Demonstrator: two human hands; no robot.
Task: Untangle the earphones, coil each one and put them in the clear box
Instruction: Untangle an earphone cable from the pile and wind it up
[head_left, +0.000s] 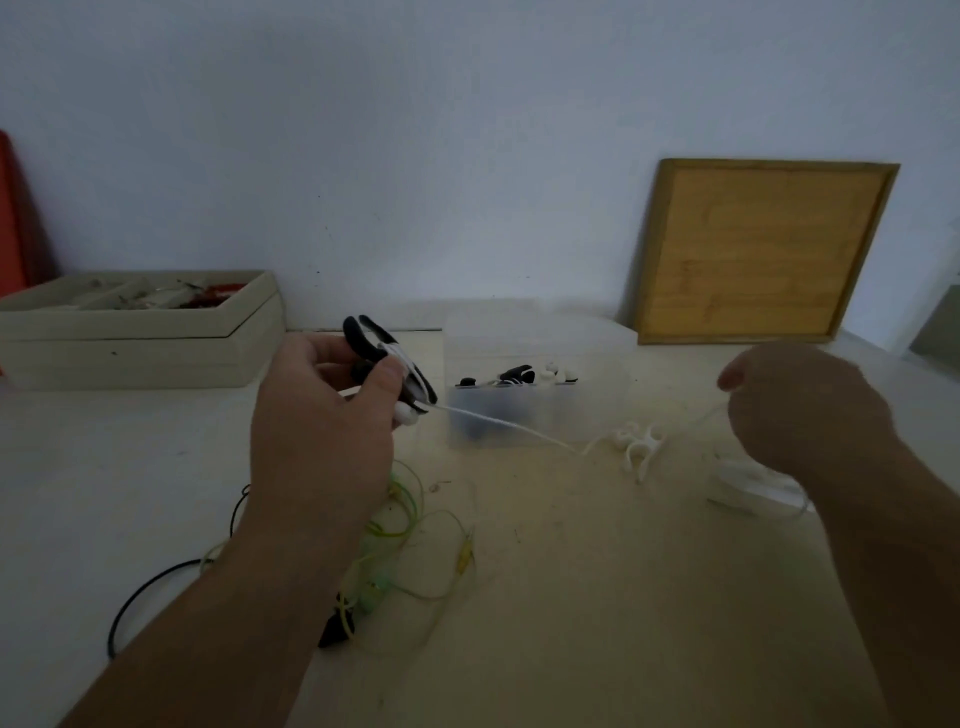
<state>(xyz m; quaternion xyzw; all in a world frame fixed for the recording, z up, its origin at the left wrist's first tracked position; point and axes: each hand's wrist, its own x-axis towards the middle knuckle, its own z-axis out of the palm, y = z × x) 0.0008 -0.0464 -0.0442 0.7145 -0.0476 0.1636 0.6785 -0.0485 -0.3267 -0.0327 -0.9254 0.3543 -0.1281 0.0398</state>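
Note:
My left hand (322, 415) is raised over the table and grips a black and white earphone (387, 364) with ear hooks. A thin white cable (511, 427) runs taut from it to the right, up to my right hand (800, 410), which pinches the cable with closed fingers. White earpieces (638, 441) lie on the table between the hands. The clear box (506, 387) stands behind the cable and holds black and white earphones. A tangle of green earphone cable (410, 525) and a black cable (140, 597) lie under my left forearm.
A beige tray box (140, 343) with small items sits at the back left against the wall. A wooden framed board (758, 249) leans on the wall at the back right. A clear plastic piece (748, 486) lies under my right wrist. A red object (13, 223) stands at the far left.

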